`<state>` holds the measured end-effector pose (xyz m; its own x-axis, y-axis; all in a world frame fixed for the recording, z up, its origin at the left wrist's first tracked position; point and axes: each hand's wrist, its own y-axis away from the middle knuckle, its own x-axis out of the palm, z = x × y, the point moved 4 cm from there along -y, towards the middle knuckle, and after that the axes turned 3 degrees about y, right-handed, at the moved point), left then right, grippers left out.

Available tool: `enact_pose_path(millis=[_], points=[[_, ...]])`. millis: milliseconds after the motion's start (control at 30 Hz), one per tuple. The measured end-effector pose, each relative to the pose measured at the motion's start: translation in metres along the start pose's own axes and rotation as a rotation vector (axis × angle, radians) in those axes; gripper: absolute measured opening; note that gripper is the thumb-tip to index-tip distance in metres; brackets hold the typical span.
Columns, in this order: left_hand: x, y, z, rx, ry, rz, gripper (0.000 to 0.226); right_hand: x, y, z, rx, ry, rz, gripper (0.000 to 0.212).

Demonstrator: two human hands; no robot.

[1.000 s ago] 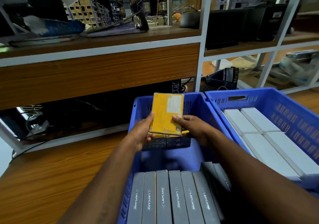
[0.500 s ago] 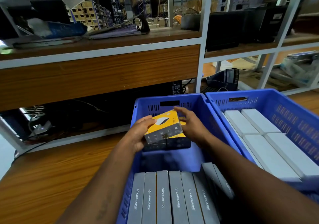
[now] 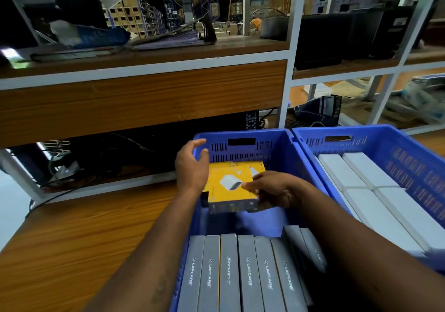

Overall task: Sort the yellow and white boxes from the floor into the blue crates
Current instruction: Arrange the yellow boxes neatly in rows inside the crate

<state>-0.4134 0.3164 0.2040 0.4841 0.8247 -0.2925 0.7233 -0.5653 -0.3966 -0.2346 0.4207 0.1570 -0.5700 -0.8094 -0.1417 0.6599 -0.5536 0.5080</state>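
A yellow box [image 3: 227, 187] lies flat on other yellow boxes at the far end of the left blue crate [image 3: 248, 143]. My right hand [image 3: 272, 189] holds its right edge, thumb on top and fingers curled beside it. My left hand [image 3: 191, 167] hovers just left of the box with its fingers loosely spread, touching nothing that I can see. A row of several grey-spined boxes [image 3: 240, 273] stands on edge at the near end of this crate. The right blue crate [image 3: 395, 148] holds several white boxes [image 3: 368, 191] laid flat.
Both crates sit on a wooden surface [image 3: 72, 239] in front of a white-framed shelf unit [image 3: 144, 71] with a wooden panel. Cables and dark gear lie under the shelf to the left. Black cases stand on the upper right shelf.
The yellow box went from upright in both hands to flat on the stack in the crate. My left hand has let go and lifted away to the left.
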Motion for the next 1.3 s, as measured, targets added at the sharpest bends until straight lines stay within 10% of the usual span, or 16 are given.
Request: enact_pose_path(millis=[300, 667, 1300], points=[[-0.013, -0.015, 0.046, -0.518, 0.396, -0.159, 0.016, 0.035, -0.012, -0.026, 0.138, 0.234, -0.012, 0.022], [-0.003, -0.011, 0.03, -0.261, 0.12, -0.088, 0.015, 0.064, -0.047, -0.056, 0.107, 0.705, -0.164, 0.021], [-0.003, -0.004, 0.02, -0.188, 0.047, -0.057, 0.018, 0.101, 0.023, 0.005, -0.358, 0.737, 0.214, 0.029]])
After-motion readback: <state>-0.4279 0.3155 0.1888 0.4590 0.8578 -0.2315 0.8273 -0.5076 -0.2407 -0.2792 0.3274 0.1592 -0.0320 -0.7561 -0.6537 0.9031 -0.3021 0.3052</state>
